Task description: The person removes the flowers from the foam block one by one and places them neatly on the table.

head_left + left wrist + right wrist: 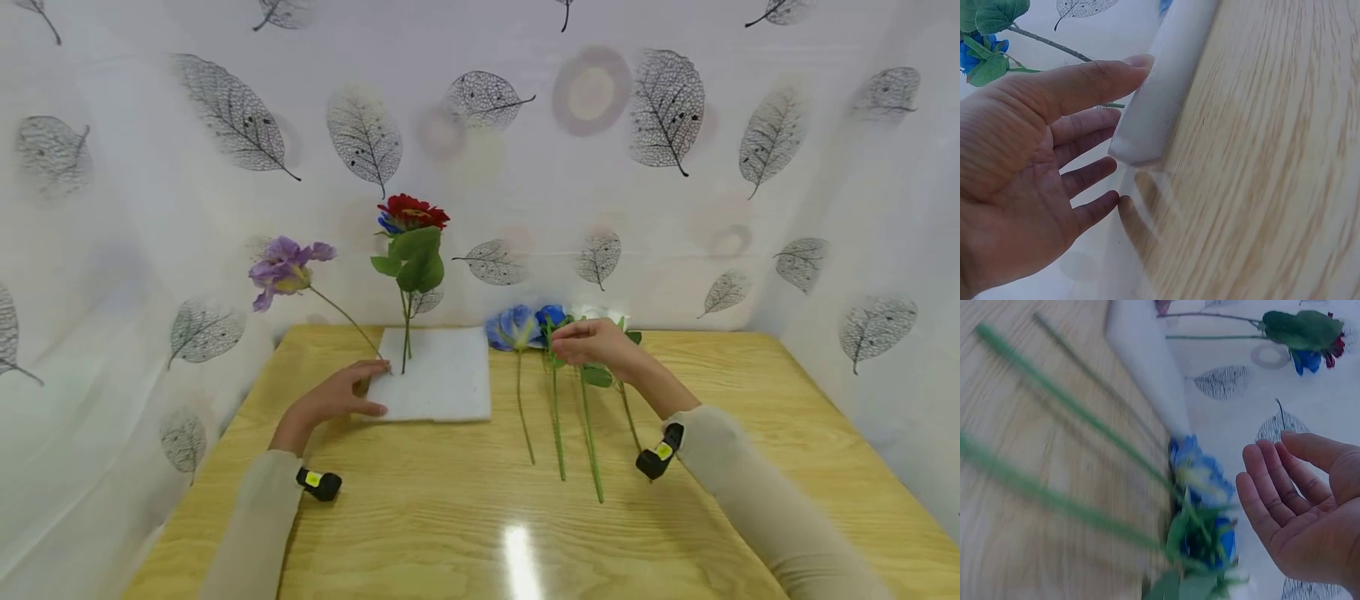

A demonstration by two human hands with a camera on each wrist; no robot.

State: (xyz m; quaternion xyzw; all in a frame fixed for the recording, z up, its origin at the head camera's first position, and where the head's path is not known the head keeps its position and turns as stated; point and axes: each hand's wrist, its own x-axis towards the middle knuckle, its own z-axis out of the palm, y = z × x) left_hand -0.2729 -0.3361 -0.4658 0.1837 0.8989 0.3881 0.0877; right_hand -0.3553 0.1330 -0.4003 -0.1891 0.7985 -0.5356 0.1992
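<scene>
A white foam block [450,383] lies flat on the table with flowers standing in it. My left hand [341,396] rests at its left edge, the thumb touching the block and the fingers [1088,178] spread loosely beside it. A purple flower [281,271] leans out to the left from the block. Near it stand a red flower [414,214] and, partly hidden behind, a blue one [387,223]. My right hand [600,343] hovers over the loose flowers, fingers slightly bent and holding nothing. Below it lie a light blue flower [513,327] and a blue rose [1225,544].
Green stems [589,442] of the loose flowers point toward the front of the wooden table [420,517]. A white flower [588,312] lies behind the right hand, mostly hidden. A leaf-printed sheet [510,183] hangs behind and at both sides.
</scene>
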